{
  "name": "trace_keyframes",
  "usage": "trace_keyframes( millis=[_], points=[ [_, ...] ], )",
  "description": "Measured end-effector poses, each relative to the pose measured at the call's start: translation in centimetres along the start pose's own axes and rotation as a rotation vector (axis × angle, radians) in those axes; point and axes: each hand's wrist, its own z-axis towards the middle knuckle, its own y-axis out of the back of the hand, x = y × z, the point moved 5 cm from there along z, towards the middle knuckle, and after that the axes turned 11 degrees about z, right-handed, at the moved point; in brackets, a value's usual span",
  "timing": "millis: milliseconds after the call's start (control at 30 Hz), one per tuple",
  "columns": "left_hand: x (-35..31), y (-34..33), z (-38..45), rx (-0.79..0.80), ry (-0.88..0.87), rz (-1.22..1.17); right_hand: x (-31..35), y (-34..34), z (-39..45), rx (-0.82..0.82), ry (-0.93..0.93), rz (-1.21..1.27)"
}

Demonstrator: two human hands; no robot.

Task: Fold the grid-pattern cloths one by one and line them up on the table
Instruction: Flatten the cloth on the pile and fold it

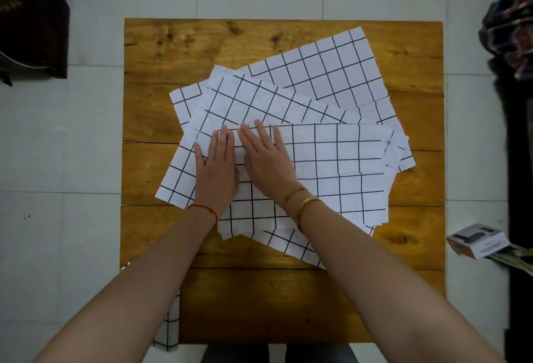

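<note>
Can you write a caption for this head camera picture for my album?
Both hands, left hand and right hand, press flat on the top grid-pattern cloth of a fanned pile on the wooden table.

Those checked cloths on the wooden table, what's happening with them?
A person is working through a loose pile of white grid-pattern cloths on a wooden table. Both hands lie flat, side by side, on the topmost cloth: the left hand and the right hand press it down with straight fingers near its far edge, as if smoothing a fold. The other cloths sit fanned out underneath, overlapping at different angles. No neat row of folded cloths is visible yet.
</note>
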Motion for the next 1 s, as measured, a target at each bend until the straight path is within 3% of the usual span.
trace_keyframes(
  millis=[400,567,800,933,1000],
  points=[
    [-0.1,0.3,0.1,0.025,0.013,0.003,-15.4,3.6,-9.1,-0.160,-0.445,-0.007],
    [-0.2,0.2,0.1,0.013,0.014,0.016,-18.5,4.8,-10.7,-0.181,-0.546,0.000],
    [0.0,1.1,-0.4,-0.077,0.080,-0.131,-17.6,5.1,-10.7,-0.232,-0.523,0.056],
    [0.5,2.4,-1.8,-0.209,0.277,-0.315,-15.3,5.9,-9.8,-0.283,-0.390,0.090],
    [0.7,2.5,-2.5,-0.188,0.405,-0.394,-13.6,5.7,-9.3,-0.245,-0.277,0.127]
  ],
)
